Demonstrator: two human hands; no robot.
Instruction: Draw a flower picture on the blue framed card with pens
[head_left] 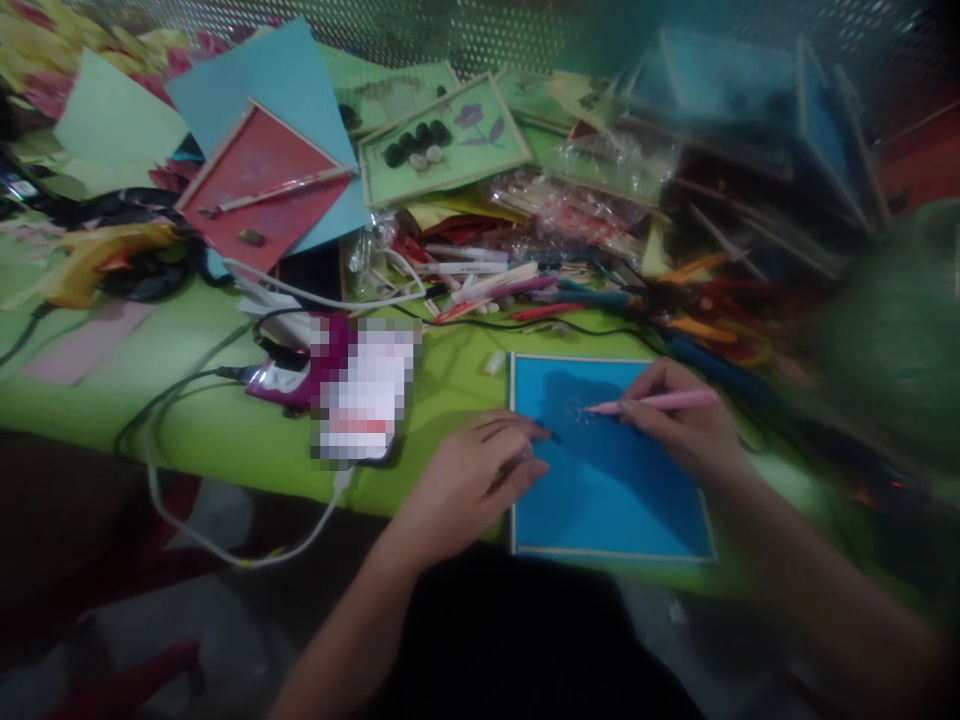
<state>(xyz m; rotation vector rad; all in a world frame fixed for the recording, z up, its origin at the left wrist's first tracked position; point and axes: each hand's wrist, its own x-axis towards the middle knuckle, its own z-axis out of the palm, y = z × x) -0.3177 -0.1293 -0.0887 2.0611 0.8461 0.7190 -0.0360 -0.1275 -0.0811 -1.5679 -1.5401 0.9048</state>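
A blue board [600,500] with a thin pale wooden frame lies on the green table in front of me. My right hand [686,425] grips a pink marker [679,400] whose tip touches the board's upper middle, or hovers just over it. A small pale line drawing [581,410] shows at that tip. My left hand [480,480] rests on the board's left edge, its slightly bent fingers and thumb apart with nothing visible between them. Just past the frame's top left corner lies a small white cap-like piece [495,363].
Left of the board, a phone [367,400] with a blurred screen leans on a purple object [289,385], with cables around it. A yellow glue gun [109,260] lies far left. Behind are markers, sticks, orange-handled scissors [720,340], a red framed board [262,200] and a green framed board [450,145].
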